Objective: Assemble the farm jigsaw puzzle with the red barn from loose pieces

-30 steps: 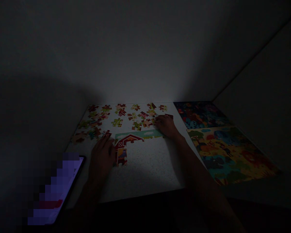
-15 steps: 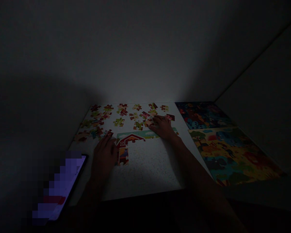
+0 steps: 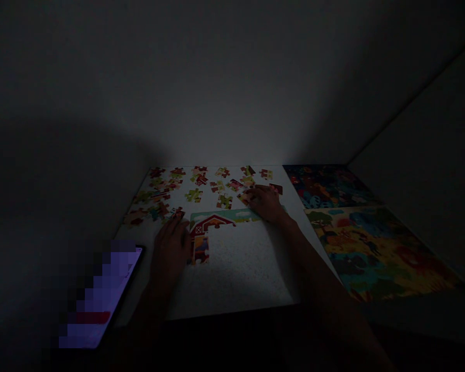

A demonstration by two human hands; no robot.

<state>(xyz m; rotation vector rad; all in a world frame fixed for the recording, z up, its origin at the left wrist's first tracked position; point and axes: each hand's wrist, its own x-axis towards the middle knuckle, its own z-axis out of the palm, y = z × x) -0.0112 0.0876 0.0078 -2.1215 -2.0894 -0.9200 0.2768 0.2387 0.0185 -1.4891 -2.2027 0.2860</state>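
Observation:
A partly joined puzzle with a red barn (image 3: 211, 227) lies on the white table (image 3: 236, 274). My left hand (image 3: 172, 245) rests flat beside the barn section's left edge, fingers stretched out. My right hand (image 3: 266, 202) lies palm down on the right end of the joined top strip (image 3: 232, 214), its fingertips touching loose pieces (image 3: 245, 197). Several loose pieces (image 3: 194, 195) are spread behind the joined part. The scene is very dim.
Two finished puzzles lie at the right, a dark one (image 3: 325, 185) at the back and a yellow-green one (image 3: 375, 248) in front. A lit phone (image 3: 101, 297) lies at the table's left front. Walls close in behind and to the right.
My right hand has shifted slightly along the top strip among the loose pieces. The view has drifted a little. My left hand stays beside the barn.

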